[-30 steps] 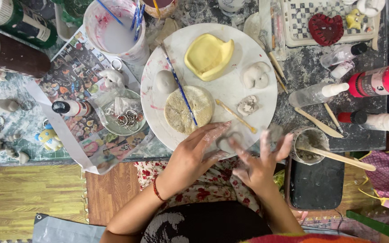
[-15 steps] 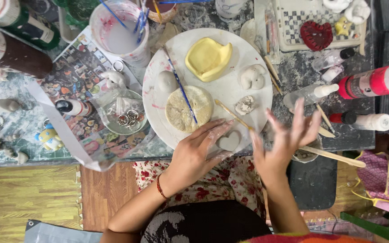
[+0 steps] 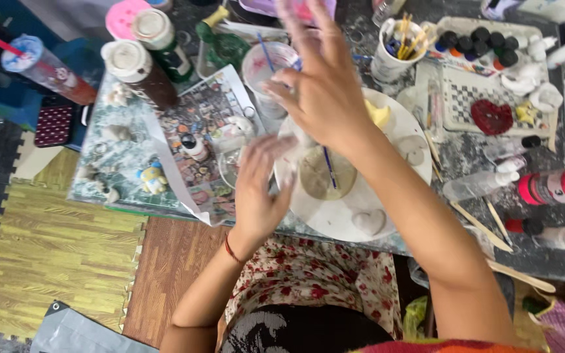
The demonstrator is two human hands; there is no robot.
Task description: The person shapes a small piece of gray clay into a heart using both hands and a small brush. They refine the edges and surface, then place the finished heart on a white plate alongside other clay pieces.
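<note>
The right hand (image 3: 325, 91) reaches forward over a round white plate (image 3: 335, 216), fingers spread apart and empty. The left hand (image 3: 259, 186) hovers at the plate's nine o'clock edge, fingers loosely apart. A small pale clay heart (image 3: 369, 222) lies at the plate's five o'clock, clear of both hands.

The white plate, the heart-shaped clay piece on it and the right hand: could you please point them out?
white plate (image 3: 335, 219): head view, bare part near its front rim.
heart-shaped clay piece (image 3: 369, 222): head view, its middle.
right hand (image 3: 325, 88): head view, back of the hand.
</note>
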